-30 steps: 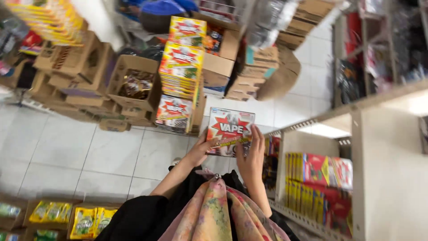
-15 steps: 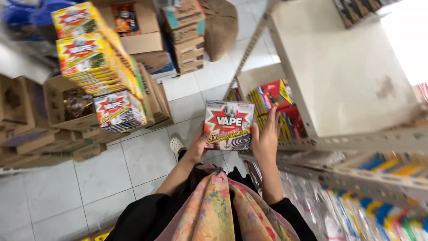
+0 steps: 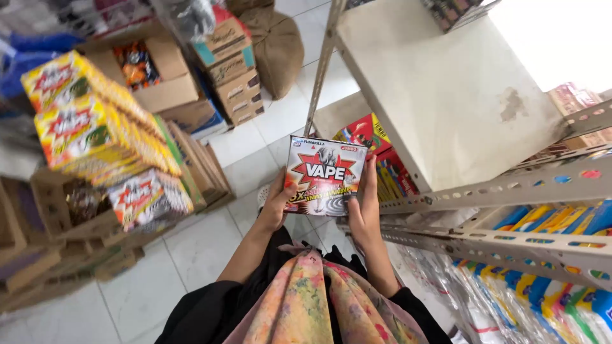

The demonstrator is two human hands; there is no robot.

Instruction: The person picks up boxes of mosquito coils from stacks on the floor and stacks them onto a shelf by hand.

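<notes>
I hold a flat box of mosquito coils (image 3: 325,177), red, black and white with a coil picture, upright in front of me with both hands. My left hand (image 3: 275,205) grips its left edge and my right hand (image 3: 364,213) grips its right edge. The box hovers over the tiled floor, just left of a metal shelf unit (image 3: 503,191). More packets of the same kind (image 3: 373,143) stand on a lower shelf right behind the box.
Stacks of yellow and red boxes (image 3: 95,130) sit on cardboard cartons at the left. Brown cartons (image 3: 233,70) and a sack (image 3: 277,44) lie farther back. An off-white shelf board (image 3: 446,95) and colourful packets (image 3: 548,274) fill the right.
The view has swung from the floor stacks toward the shelf unit at the right. Both hands keep the box, which now sits nearer the shelf.
</notes>
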